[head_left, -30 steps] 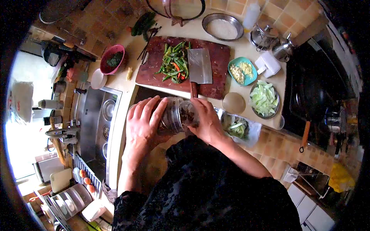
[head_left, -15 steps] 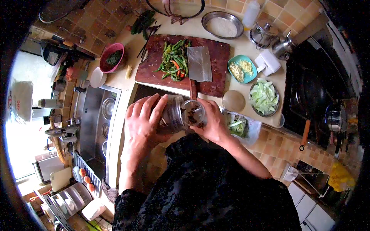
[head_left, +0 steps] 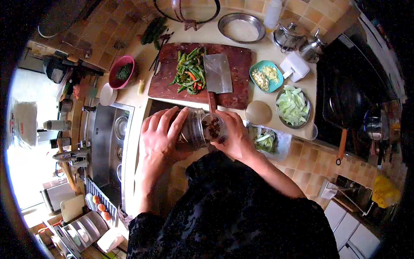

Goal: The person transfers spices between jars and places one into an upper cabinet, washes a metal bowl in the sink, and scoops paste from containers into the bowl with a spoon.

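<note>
My left hand (head_left: 158, 134) is wrapped around a clear jar (head_left: 192, 129) tipped on its side, its mouth facing right. Against that mouth, my right hand (head_left: 235, 134) grips a small clear cup (head_left: 214, 128) with reddish-brown dried bits inside. What the bits are is too small to tell. Just beyond both hands lies a dark wooden cutting board (head_left: 239, 58). On it are a pile of cut green and red peppers (head_left: 190, 71) and a cleaver (head_left: 218, 73), whose handle points toward me.
Right of the board stand a turquoise dish (head_left: 266, 87) of chopped garlic, a plate of sliced pale-green vegetable (head_left: 293, 105) and a round beige lid (head_left: 258, 112). A metal bowl (head_left: 241, 29) of white powder is behind. The sink (head_left: 99, 146) is left, the stove (head_left: 358, 82) right.
The view has shifted slightly, so the counter things sit a little further left. Both hands keep hold of the jar and cup; more brown bits show in the cup.
</note>
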The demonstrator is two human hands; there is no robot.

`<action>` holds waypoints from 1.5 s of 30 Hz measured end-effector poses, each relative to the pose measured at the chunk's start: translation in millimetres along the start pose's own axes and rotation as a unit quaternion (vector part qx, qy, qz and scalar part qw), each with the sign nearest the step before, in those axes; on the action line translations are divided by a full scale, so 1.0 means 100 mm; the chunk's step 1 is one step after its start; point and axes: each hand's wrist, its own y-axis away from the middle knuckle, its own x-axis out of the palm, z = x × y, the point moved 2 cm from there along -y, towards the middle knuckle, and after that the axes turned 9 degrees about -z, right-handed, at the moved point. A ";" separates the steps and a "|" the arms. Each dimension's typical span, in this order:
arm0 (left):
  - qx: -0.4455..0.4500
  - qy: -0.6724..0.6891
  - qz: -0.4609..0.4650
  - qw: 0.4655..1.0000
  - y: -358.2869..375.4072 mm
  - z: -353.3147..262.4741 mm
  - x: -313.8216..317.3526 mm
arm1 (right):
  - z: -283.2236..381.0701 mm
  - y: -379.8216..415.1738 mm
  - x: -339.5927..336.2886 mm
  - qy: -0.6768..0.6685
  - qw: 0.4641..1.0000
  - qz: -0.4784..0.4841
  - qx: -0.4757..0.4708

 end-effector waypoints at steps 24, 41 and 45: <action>-0.015 -0.015 0.015 1.000 -0.07 -0.14 0.05 | -0.08 0.11 -0.07 0.014 1.000 -0.014 0.010; 0.037 -0.018 0.034 0.999 -0.07 -0.11 -0.19 | 0.01 0.05 -0.03 -0.015 0.999 -0.039 -0.030; 0.033 -0.028 0.017 0.999 -0.10 -0.13 -0.26 | 0.02 0.06 -0.03 -0.024 0.999 -0.036 -0.029</action>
